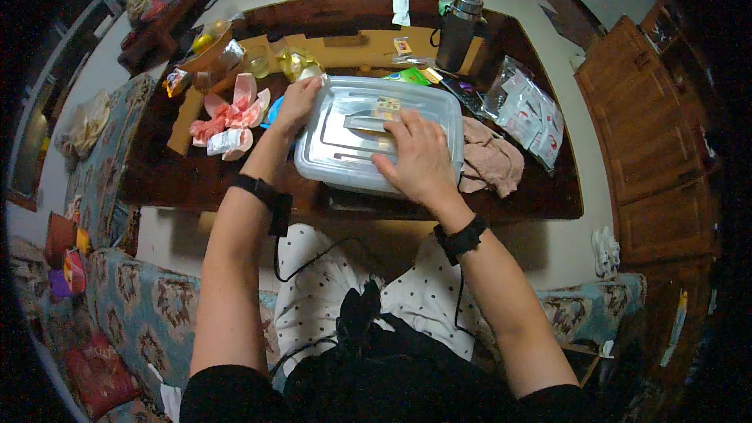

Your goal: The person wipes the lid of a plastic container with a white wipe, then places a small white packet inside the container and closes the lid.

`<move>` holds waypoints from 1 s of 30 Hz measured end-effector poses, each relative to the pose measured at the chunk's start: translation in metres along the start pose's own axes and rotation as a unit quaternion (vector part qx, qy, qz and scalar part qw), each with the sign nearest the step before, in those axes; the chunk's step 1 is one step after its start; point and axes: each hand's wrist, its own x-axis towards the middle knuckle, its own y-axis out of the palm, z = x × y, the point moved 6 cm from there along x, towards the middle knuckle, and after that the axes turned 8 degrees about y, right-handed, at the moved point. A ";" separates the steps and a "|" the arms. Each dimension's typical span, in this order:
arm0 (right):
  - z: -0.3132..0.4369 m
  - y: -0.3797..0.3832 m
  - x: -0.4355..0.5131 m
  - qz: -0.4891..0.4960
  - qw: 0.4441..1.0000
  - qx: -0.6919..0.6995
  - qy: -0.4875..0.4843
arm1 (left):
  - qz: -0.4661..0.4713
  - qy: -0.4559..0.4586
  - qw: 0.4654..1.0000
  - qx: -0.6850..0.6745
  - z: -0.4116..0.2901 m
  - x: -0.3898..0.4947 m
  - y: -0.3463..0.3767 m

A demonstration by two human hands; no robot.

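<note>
A clear plastic storage box with a lid and a folded-down handle stands near the front edge of the dark wooden table. My left hand rests at the box's upper left corner, its fingertips on the rim; whether they grip it is unclear. Flat on the lid lies my right hand, fingers spread, the fingertips beside the handle. A pink cloth lies crumpled to the right of the box. Part of a blue object shows behind my left wrist. The box's contents cannot be made out.
Pink-and-white peel-like pieces lie on the left, near a glass cup and a bowl with yellow fruit. Behind the box stands a dark thermos flask. A clear bag of packets lies at the right.
</note>
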 end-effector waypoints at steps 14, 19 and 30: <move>-0.002 0.003 0.002 0.011 1.000 -0.013 -0.024 | -0.216 0.088 0.972 0.040 -0.016 -0.139 -0.006; -0.004 0.003 0.001 0.014 0.999 -0.004 -0.040 | -0.111 0.078 0.985 0.106 -0.013 -0.094 -0.016; 0.000 0.001 0.000 -0.010 0.999 -0.008 -0.032 | 0.004 -0.103 0.994 -0.029 0.004 -0.019 -0.006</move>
